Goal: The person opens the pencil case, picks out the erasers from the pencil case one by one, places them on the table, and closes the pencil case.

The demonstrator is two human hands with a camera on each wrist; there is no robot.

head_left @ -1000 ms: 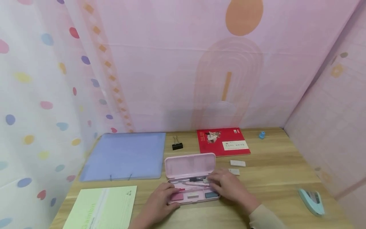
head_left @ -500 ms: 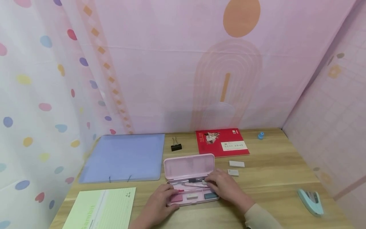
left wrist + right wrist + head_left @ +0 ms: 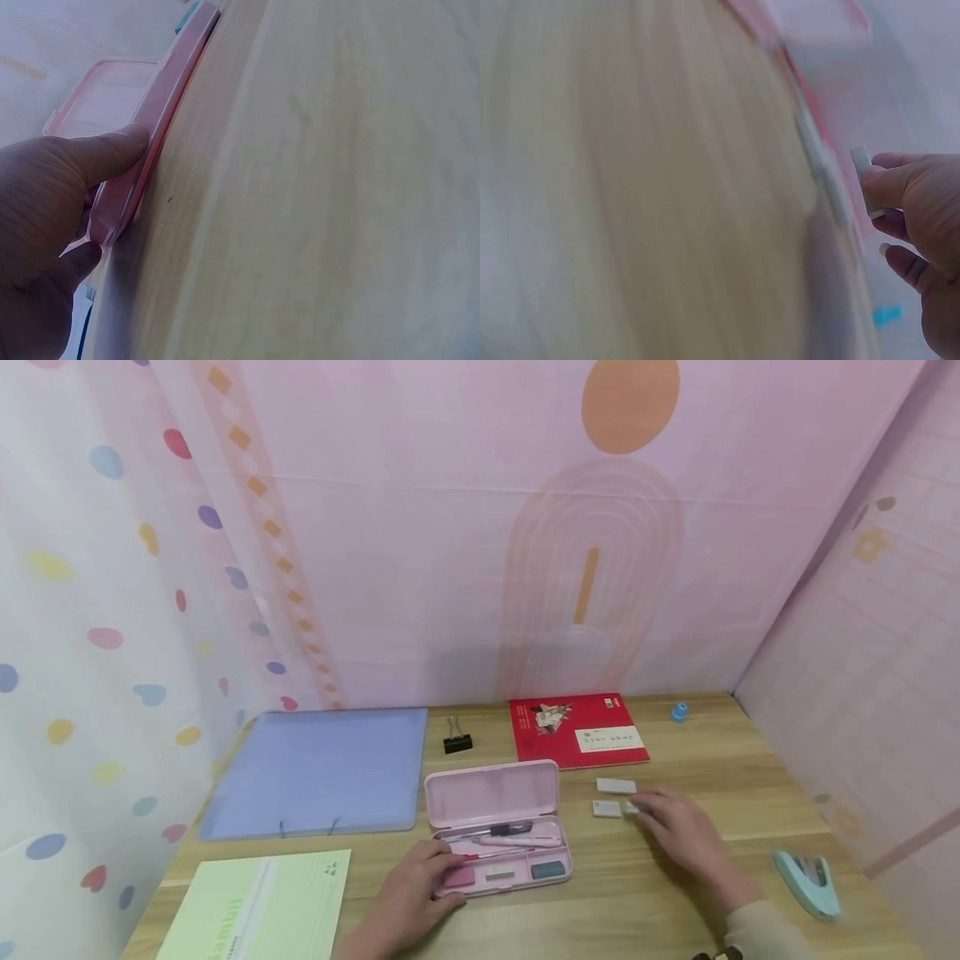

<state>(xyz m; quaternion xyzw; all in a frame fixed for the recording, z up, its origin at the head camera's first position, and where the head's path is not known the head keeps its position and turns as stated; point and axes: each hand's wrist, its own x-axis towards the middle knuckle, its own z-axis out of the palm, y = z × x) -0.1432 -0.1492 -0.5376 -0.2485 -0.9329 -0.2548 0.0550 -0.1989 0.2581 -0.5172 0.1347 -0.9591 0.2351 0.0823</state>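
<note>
White eraser (image 3: pixel 861 180) is pinched in the right hand (image 3: pixel 678 831), thumb (image 3: pixel 900 184) over it, held just above the table (image 3: pixel 712 752) right of the pink case (image 3: pixel 495 827), next to two more erasers (image 3: pixel 615 796). I'd say keep the pinch light and set it flat, not dropped. Left hand (image 3: pixel 408 893) grips the case's near-left corner, thumb (image 3: pixel 112 150) on the rim, so it shouldn't slide.

Table (image 3: pixel 675 893) pale wood grain, smooth matt; pencil case (image 3: pixel 491 793) pink plastic, satin; folder (image 3: pixel 322 768) translucent blue plastic; notebook (image 3: pixel 258 910) green paper.
</note>
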